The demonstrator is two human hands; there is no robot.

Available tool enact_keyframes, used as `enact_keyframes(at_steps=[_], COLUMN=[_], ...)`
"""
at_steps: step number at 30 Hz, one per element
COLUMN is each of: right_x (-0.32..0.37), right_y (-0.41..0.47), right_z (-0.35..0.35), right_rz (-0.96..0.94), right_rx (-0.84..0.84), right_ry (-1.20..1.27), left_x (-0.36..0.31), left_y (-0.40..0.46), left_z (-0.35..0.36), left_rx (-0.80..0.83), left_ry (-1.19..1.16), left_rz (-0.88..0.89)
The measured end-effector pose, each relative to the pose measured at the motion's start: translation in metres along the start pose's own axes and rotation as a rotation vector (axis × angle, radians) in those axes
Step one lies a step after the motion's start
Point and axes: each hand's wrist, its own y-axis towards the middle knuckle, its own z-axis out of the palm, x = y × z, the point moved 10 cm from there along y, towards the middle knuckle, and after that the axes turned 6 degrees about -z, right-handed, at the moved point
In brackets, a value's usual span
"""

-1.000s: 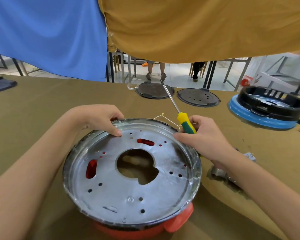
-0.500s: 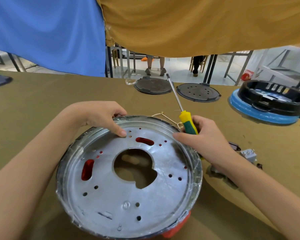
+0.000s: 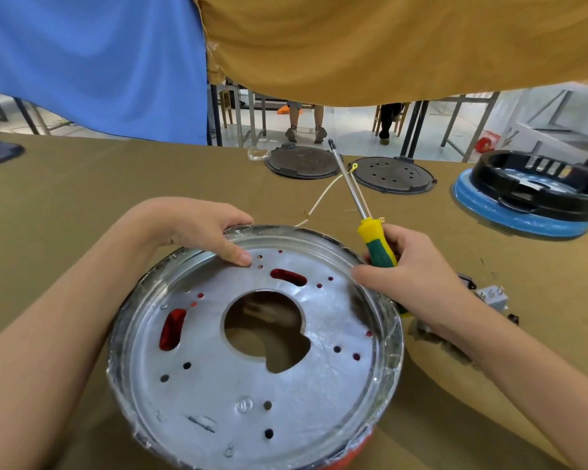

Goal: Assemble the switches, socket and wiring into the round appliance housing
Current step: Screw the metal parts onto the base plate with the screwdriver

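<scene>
The round appliance housing (image 3: 252, 378) lies in front of me, its silver perforated metal plate up and a red shell showing at the bottom edge. My left hand (image 3: 201, 228) grips its far rim, thumb on the plate. My right hand (image 3: 411, 276) holds a yellow-green screwdriver (image 3: 375, 242) with the shaft pointing away, while its thumb touches the housing's right rim. A white wire (image 3: 323, 198) with a yellow ring terminal runs out from behind the far rim. A grey switch (image 3: 491, 296) and small parts lie to the right of my right wrist.
Two dark round lids (image 3: 302, 162) (image 3: 391, 178) rest at the table's far edge. A black ring housing on a blue base (image 3: 530, 198) stands at the far right. Blue and mustard cloths hang above. People's legs and chair frames show beyond the table.
The housing has come nearer and tilted toward me between both hands. The white wire now stretches out farther behind the rim toward the screwdriver shaft.
</scene>
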Motion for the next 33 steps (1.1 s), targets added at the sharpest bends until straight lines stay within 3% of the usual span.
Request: enact_keyframes(at_steps=[7,20,26,33], right_x=[0.011,0.017,0.016,0.01], right_y=[-0.004,-0.007,-0.008,-0.009], right_z=[-0.001,-0.001,0.001,0.0], right_rz=[-0.044,-0.049,-0.038,-0.012], right_rx=[0.002,-0.013,0.002,-0.068], right_ry=[-0.068,-0.06,-0.038,-0.022], left_x=[0.0,0.007,-0.003,-0.002], left_y=[-0.005,-0.002,-0.004,-0.004], left_z=[0.007,0.004,0.017,0.015], left_rx=[0.074,0.06,0.176,0.144], left_ry=[-0.049,-0.092,-0.184,-0.213], left_rz=[-0.025,-0.055,0.023,0.006])
